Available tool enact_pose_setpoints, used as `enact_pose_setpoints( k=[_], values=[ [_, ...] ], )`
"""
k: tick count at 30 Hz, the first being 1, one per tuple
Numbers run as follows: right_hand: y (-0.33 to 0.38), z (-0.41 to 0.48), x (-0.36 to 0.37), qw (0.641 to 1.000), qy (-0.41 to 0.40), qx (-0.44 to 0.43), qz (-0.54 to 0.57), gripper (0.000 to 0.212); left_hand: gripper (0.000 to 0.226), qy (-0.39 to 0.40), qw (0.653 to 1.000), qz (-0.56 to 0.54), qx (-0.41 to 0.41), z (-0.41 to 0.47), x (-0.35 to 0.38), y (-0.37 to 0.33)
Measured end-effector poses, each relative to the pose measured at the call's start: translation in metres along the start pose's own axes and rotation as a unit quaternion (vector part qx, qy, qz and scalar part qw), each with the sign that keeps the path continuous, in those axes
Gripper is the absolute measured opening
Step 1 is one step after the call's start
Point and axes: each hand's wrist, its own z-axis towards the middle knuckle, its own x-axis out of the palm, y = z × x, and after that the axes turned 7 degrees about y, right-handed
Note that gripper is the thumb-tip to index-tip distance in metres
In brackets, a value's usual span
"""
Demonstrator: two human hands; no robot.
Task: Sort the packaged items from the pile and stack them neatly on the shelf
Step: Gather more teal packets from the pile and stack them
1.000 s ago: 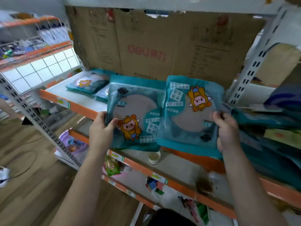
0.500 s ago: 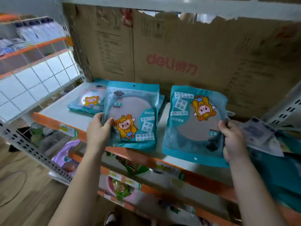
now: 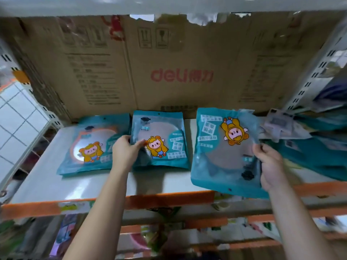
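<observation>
Two grips: left hand (image 3: 124, 151) holds middle packet (image 3: 165, 139), right hand (image 3: 270, 166) upside-down packet (image 3: 221, 156); pile (image 3: 319, 151) blurred.

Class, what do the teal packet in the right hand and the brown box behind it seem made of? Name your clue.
Teal packet: likely thin glossy plastic film; see-through window, soft sheen. Brown box: seemingly matte cardboard; torn, ragged top edge.

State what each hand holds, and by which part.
Left hand pinches the middle packet at its left edge; right hand grips the upside-down packet by its right edge.
</observation>
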Motion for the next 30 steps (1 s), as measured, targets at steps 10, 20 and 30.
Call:
enact_pose_setpoints(
  k=[10,20,30],
  values=[
    [-0.009,-0.022,0.014,0.999,-0.040,0.000,-0.015,0.018,0.039,-0.013,0.997,0.062,0.045,0.009,0.001,0.009],
    [-0.008,-0.029,0.028,0.999,-0.018,0.016,-0.023,0.018,0.053,-0.054,0.993,0.090,0.058,0.010,0.005,0.013],
    [0.018,-0.020,0.071,0.972,0.219,0.065,-0.054,0.029,0.038,-0.008,0.964,0.184,0.192,0.004,-0.016,-0.005]
  ],
)
